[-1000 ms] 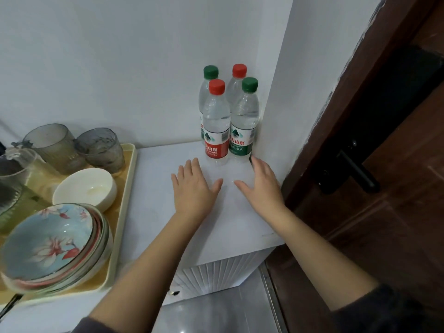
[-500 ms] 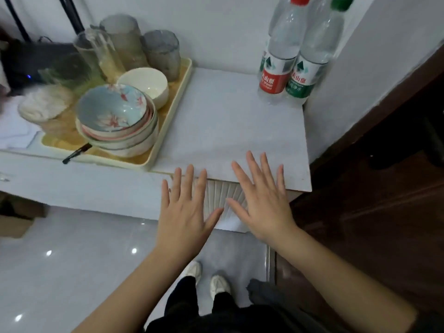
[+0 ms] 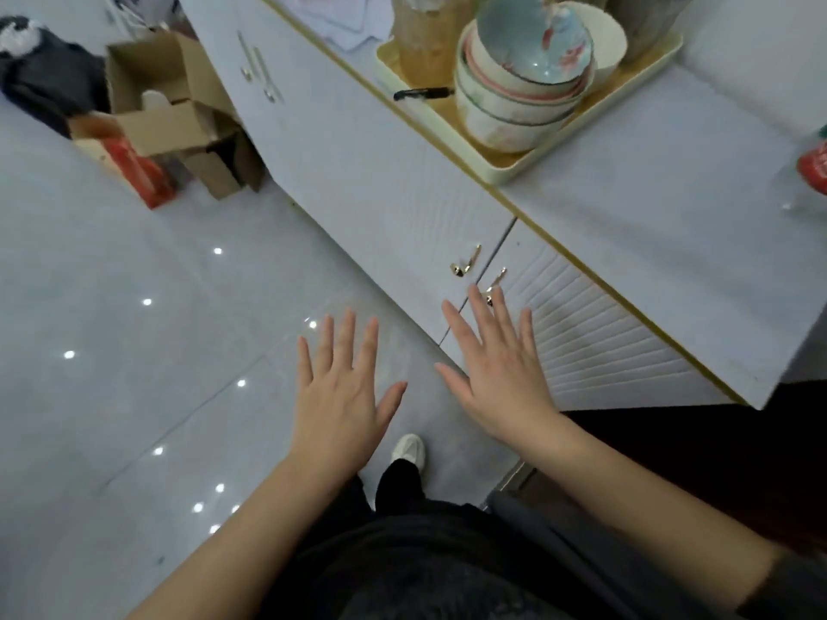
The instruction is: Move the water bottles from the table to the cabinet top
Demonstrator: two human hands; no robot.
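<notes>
Now both palms hang flat, fingers spread, gripping nothing: left hand point(image 3: 342, 396) over the pale floor point(image 3: 112, 351), right hand point(image 3: 496, 373) before the cabinet point(image 3: 626, 243) doors. One water bottle point(image 3: 812, 172), red label blurred unreadable, sits at the countertop's right edge, beyond the tray point(image 3: 519, 165).

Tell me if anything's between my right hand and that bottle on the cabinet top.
Nothing visible. The right hand hovers open before the cabinet doors; the bottle stands at the frame's right edge, with only bare cabinet top between them.
</notes>
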